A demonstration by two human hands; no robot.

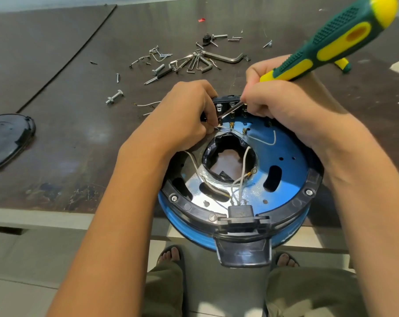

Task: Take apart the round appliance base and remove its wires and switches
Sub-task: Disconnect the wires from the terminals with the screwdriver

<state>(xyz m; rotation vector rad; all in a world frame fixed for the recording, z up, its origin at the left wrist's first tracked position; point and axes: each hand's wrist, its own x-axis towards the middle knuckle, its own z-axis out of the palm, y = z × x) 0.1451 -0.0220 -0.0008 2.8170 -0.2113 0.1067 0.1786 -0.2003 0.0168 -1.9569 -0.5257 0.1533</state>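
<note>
- Round appliance base (285,165): one, blue with a black rim, lying open side up at the near edge of the table (56,65), partly overhanging it.
- Switch block (230,106): one, black, at the base's far rim; several white wires run across the base.
- Left hand (184,115): pinches one white wire (219,127) at the block.
- Right hand (292,110): grips one green-yellow screwdriver (331,42) low on its shaft, tip at the terminals.
- Beyond the base: one bunch of hex keys (198,61), scattered screws, one bolt with nut (114,97).
- Far left: one black cover (6,138).
</note>
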